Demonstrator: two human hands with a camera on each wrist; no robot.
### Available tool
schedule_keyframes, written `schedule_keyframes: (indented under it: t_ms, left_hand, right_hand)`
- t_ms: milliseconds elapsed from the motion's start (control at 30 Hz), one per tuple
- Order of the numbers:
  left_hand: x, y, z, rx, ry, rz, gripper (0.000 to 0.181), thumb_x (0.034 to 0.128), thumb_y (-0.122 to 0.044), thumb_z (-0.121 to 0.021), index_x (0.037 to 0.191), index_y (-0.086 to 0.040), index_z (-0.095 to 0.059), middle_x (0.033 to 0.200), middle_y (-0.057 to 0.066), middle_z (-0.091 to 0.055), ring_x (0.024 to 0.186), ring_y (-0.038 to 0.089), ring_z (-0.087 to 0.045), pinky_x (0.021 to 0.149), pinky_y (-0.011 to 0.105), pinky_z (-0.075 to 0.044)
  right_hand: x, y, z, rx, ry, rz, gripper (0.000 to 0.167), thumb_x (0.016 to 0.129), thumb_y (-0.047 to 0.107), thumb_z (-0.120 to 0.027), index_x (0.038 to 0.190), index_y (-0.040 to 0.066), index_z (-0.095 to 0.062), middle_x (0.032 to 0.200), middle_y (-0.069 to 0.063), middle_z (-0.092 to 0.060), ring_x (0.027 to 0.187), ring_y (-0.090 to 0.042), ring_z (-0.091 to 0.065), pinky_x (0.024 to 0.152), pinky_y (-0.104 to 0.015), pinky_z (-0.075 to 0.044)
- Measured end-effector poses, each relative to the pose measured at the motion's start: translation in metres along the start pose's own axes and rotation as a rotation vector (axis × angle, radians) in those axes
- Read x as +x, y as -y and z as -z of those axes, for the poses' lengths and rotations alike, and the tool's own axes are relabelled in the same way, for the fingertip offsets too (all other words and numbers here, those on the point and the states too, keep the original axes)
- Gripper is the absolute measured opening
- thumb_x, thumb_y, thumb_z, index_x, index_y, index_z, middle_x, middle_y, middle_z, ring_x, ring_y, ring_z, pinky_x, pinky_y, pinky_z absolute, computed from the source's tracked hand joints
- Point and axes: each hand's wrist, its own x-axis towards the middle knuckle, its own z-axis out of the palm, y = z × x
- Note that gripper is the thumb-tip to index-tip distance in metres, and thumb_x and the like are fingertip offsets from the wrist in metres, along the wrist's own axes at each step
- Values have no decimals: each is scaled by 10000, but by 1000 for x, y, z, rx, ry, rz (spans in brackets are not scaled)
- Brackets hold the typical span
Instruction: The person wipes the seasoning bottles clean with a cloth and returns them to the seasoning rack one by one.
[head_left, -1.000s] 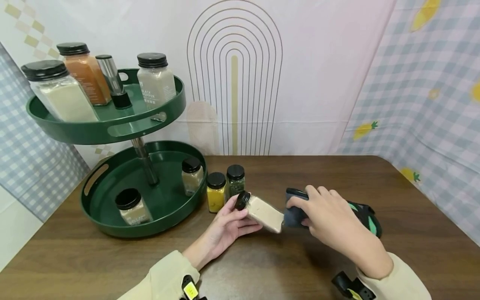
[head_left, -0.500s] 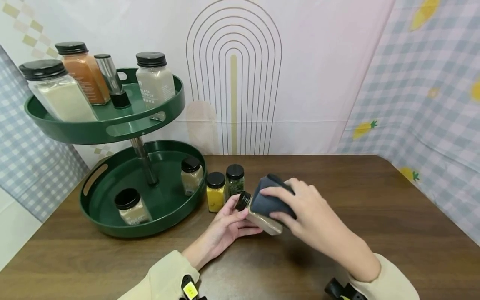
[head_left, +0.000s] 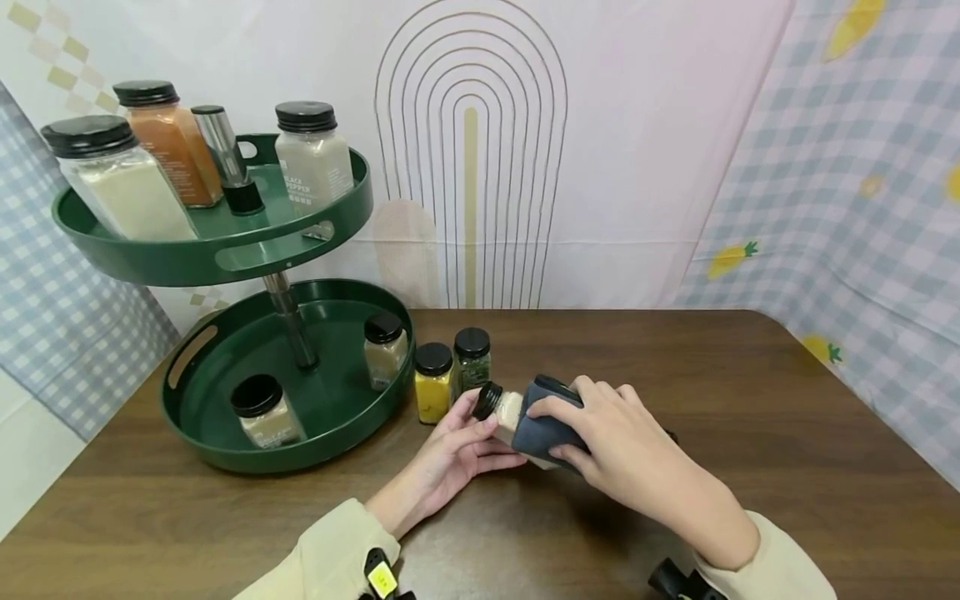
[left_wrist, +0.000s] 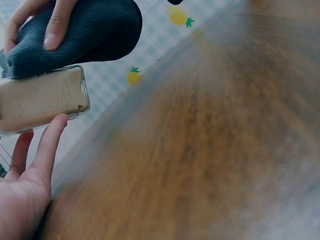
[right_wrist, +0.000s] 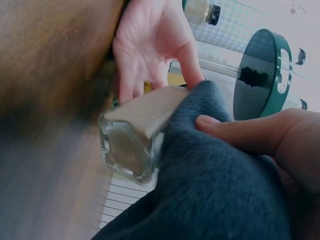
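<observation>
Near the middle of the head view, my left hand [head_left: 450,454] holds a square clear spice jar [head_left: 510,410] with pale powder and a black lid. The jar lies tilted, its lid toward the left. My right hand [head_left: 618,437] grips a dark blue-grey cloth [head_left: 543,425] and presses it against the jar's side. In the left wrist view, fingers of the left hand support the jar [left_wrist: 42,99] from below while the cloth [left_wrist: 85,40] rests on its upper face. The right wrist view shows the jar's glass base [right_wrist: 127,150] beside the cloth [right_wrist: 215,170].
A two-tier green tray stand [head_left: 288,450] is at the left, with several jars and a steel cylinder [head_left: 227,158]. Just right of its lower tier stand a yellow spice jar [head_left: 433,387] and a green herb jar [head_left: 472,360]. A curtain [head_left: 622,150] hangs behind the wooden table [head_left: 817,467].
My right hand has brought the cloth leftward onto the jar, then slid it slightly down along the side. My left hand and the jar have hardly moved.
</observation>
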Motion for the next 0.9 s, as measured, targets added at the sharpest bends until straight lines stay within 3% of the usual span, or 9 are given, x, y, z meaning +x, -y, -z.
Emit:
schedule_keyframes:
  t_ms: [200, 433, 567, 667, 767, 900]
  left_hand:
    - [0, -2, -1, -11, -22, 26, 461, 944, -164, -535, 1346, -197, -311, 1206, 89, -543, 1031, 258, -620, 972, 512, -421]
    - [0, -3, -1, -27, -50, 30, 631, 932, -201, -560, 1449, -171, -200, 1221, 87, -514, 1053, 283, -602, 980, 517, -413]
    - [1, -2, 0, -47, -44, 18, 586, 943, -225, -541, 1439, -180, -231, 1224, 76, -507, 1062, 290, -591, 982, 494, -420]
    - [1, -1, 0, -84, -35, 24, 450, 963, -243, -501, 1377, -193, -332, 1223, 47, -511, 1095, 293, -567, 1001, 479, -407]
    - [0, -1, 0, -144, -24, 53, 355, 976, -259, -469, 1319, -186, -411, 1244, 19, -528, 1174, 305, -516, 1035, 487, -369]
    - [0, -4, 0, -216, -9, 94, 415, 983, -270, -434, 1379, -170, -365, 1324, 4, -489, 1282, 315, -410, 1068, 469, -334]
  right_hand:
    - [-4, -6, 7, -18, 62, -15, 418, 718, 234, -794, 1065, 329, -581, 839, 36, -510, 795, -132, -512, 687, -316, -340]
    - [-10, -17, 18, -56, 200, -38, 413, 726, 269, -784, 1062, 377, -570, 846, 60, -484, 787, -122, -503, 672, -309, -321]
    - [-14, -25, 25, -115, 266, -68, 411, 719, 266, -783, 1055, 381, -577, 837, 58, -477, 746, -120, -473, 659, -297, -301]
    - [-15, -29, 29, -140, 247, -77, 413, 712, 266, -787, 1058, 366, -585, 842, 47, -501, 752, -125, -479, 661, -305, -314]
    - [-13, -29, 30, -83, 193, -52, 423, 720, 264, -786, 1079, 361, -585, 848, 59, -526, 769, -99, -483, 680, -315, -338]
    - [-8, -25, 26, -16, 126, -5, 437, 718, 238, -791, 1088, 346, -585, 848, 64, -538, 784, -88, -482, 706, -322, -350]
